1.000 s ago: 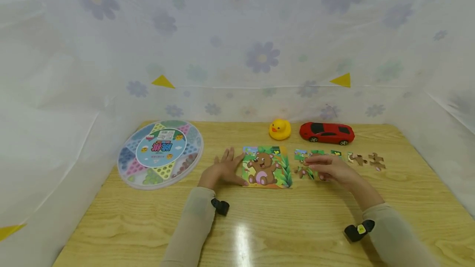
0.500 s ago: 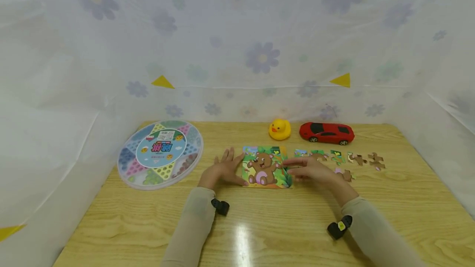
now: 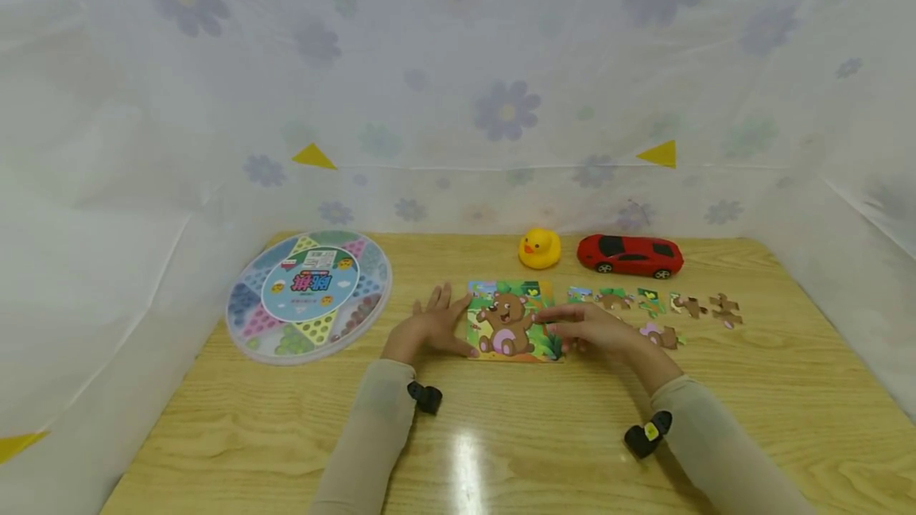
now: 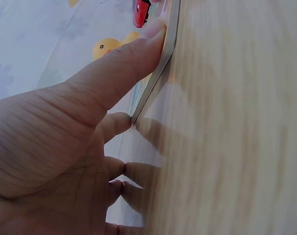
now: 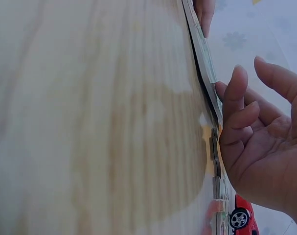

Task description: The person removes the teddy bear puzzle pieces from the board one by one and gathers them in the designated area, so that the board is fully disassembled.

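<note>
A flat bear picture puzzle [image 3: 504,328] lies mid-table in the head view. My left hand [image 3: 424,332] rests at its left edge with spread fingers. The left wrist view shows the thumb [image 4: 133,61] on the board's edge and a finger touching its corner. Over the puzzle's right edge, my right hand [image 3: 604,332] reaches with its index finger fairly straight. From the right wrist, the right hand [image 5: 265,137] is loosely bent, a fingertip at the board's edge; I see nothing pinched. Loose jigsaw pieces [image 3: 689,307] lie to the right, some partly hidden behind that hand.
A round Chinese checkers set [image 3: 310,284] lies at the left. Behind the puzzle are a yellow rubber duck [image 3: 541,251] and a red toy car [image 3: 630,256]. A white flowered curtain [image 3: 444,102] encloses the table's back and sides.
My right hand has moved left from the loose pieces to the puzzle's right edge, uncovering several pieces. My left hand has stayed in place.
</note>
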Demonstrator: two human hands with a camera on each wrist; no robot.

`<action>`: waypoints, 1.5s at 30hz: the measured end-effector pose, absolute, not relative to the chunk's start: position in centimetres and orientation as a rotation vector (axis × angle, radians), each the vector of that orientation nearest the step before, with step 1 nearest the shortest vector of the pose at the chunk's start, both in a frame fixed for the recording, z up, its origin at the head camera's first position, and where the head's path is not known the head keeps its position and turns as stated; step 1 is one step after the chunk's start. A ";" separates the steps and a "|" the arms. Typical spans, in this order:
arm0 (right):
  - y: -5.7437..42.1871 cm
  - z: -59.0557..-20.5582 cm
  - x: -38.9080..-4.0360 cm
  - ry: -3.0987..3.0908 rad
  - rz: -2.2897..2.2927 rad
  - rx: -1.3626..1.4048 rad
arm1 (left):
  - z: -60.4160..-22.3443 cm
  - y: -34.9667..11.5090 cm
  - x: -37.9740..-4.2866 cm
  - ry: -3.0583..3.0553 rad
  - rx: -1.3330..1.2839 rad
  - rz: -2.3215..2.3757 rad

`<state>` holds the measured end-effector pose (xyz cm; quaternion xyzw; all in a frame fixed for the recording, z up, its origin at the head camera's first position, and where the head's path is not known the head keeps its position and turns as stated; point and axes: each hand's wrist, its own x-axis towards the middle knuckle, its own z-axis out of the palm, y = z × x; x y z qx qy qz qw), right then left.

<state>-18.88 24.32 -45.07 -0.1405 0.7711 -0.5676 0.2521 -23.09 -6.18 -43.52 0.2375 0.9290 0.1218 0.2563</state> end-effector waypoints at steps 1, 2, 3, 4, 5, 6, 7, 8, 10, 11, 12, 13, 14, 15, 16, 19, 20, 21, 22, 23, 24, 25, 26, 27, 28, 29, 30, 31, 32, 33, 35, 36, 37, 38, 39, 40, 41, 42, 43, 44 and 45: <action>24.3 -45.1 -18.9 2.098 -1.544 -0.381 | -43.5 -6.2 -23.1 2.521 0.644 0.324; 24.3 -45.1 -18.9 2.102 -1.544 -0.375 | -43.5 -6.2 -23.1 2.521 0.643 0.321; 24.3 -45.1 -18.9 2.105 -1.545 -0.366 | -43.5 -6.2 -23.1 2.520 0.642 0.319; 24.3 -45.1 -18.9 2.109 -1.546 -0.360 | -43.5 -6.2 -23.0 2.519 0.641 0.321; 24.3 -45.1 -18.9 2.116 -1.548 -0.346 | -43.5 -6.2 -23.0 2.518 0.641 0.322; 24.2 -45.1 -19.0 2.120 -1.551 -0.335 | -43.4 -6.2 -23.0 2.518 0.641 0.321; 24.2 -45.1 -19.0 2.127 -1.554 -0.324 | -43.4 -6.2 -23.0 2.518 0.642 0.323; 24.1 -45.0 -19.0 2.134 -1.556 -0.313 | -43.4 -6.1 -23.0 2.519 0.642 0.323; 24.0 -45.0 -19.0 2.140 -1.572 -0.286 | -43.4 -6.1 -22.9 2.521 0.643 0.321; 24.0 -45.0 -19.0 2.142 -1.580 -0.270 | -43.4 -6.1 -22.9 2.523 0.643 0.319; 23.9 -44.9 -19.0 2.140 -1.591 -0.261 | -43.5 -6.1 -22.9 2.524 0.644 0.317; 23.8 -44.9 -19.0 2.143 -1.600 -0.245 | -43.5 -6.1 -22.9 2.525 0.644 0.320; 23.7 -44.8 -19.0 2.144 -1.611 -0.234 | -43.5 -6.2 -22.9 2.525 0.644 0.321; 23.6 -44.7 -19.0 2.141 -1.627 -0.223 | -43.6 -6.2 -22.9 2.525 0.643 0.323; 23.5 -44.7 -19.0 2.143 -1.636 -0.220 | -43.6 -6.2 -22.9 2.525 0.643 0.326; 23.3 -44.5 -18.9 2.147 -1.661 -0.214 | -43.7 -6.2 -23.0 2.522 0.640 0.342; 23.3 -44.4 -18.9 2.146 -1.669 -0.218 | -43.7 -6.2 -22.9 2.521 0.638 0.342; 23.2 -44.4 -18.8 2.147 -1.673 -0.222 | -43.7 -6.2 -22.9 2.520 0.637 0.344; 23.2 -44.4 -18.8 2.147 -1.675 -0.226 | -43.6 -6.2 -22.9 2.518 0.636 0.346; 23.1 -44.3 -18.8 2.147 -1.678 -0.222 | -43.6 -6.2 -22.9 2.515 0.634 0.348; 23.0 -44.3 -18.8 2.150 -1.678 -0.222 | -43.5 -6.3 -22.9 2.514 0.635 0.342; 23.0 -44.4 -18.9 2.143 -1.686 -0.224 | -43.5 -6.3 -22.9 2.514 0.635 0.340; 22.9 -44.4 -18.9 2.138 -1.693 -0.236 | -43.4 -6.3 -22.9 2.517 0.635 0.339; 22.8 -44.3 -19.0 2.133 -1.698 -0.240 | -43.3 -6.3 -22.9 2.518 0.636 0.339; 22.7 -44.3 -19.0 2.128 -1.703 -0.242 | -43.2 -6.4 -22.9 2.521 0.639 0.336; 22.7 -44.3 -19.1 2.123 -1.707 -0.245 | -43.1 -6.4 -22.9 2.525 0.641 0.331; 22.6 -44.2 -19.2 2.115 -1.710 -0.250 | -43.0 -6.4 -22.9 2.528 0.642 0.331; 22.5 -44.2 -19.2 2.105 -1.713 -0.254 | -42.9 -6.4 -23.0 2.530 0.641 0.335; 22.4 -44.2 -19.3 2.102 -1.709 -0.265 | -42.8 -6.4 -23.0 2.527 0.639 0.343; 22.4 -44.2 -19.3 2.096 -1.708 -0.260 | -42.7 -6.4 -23.0 2.522 0.638 0.352; 22.2 -44.1 -19.3 2.082 -1.703 -0.263 | -42.6 -6.4 -23.0 2.512 0.631 0.374; 22.1 -44.2 -19.3 2.075 -1.701 -0.265 | -42.6 -6.4 -23.0 2.507 0.627 0.387; 22.0 -44.2 -19.3 2.070 -1.699 -0.276 | -42.5 -6.4 -23.0 2.503 0.625 0.394; 21.9 -44.2 -19.3 2.065 -1.698 -0.281 | -42.5 -6.5 -23.0 2.500 0.622 0.403; 21.7 -44.2 -19.2 2.072 -1.689 -0.277 | -42.5 -6.5 -23.0 2.499 0.620 0.406; 21.6 -44.3 -19.2 2.085 -1.674 -0.274 | -42.6 -6.4 -22.9 2.498 0.618 0.409; 21.5 -44.4 -19.2 2.096 -1.663 -0.268 | -42.6 -6.4 -22.9 2.498 0.619 0.407; 21.5 -44.5 -19.1 2.115 -1.647 -0.267 | -42.6 -6.4 -22.9 2.497 0.618 0.406; 21.4 -44.6 -19.1 2.139 -1.626 -0.266 | -42.7 -6.4 -22.8 2.496 0.618 0.406; 21.4 -44.7 -19.0 2.162 -1.604 -0.266 | -42.8 -6.4 -22.8 2.495 0.620 0.405; 21.3 -44.8 -18.9 2.187 -1.578 -0.272 | -42.8 -6.4 -22.8 2.494 0.620 0.404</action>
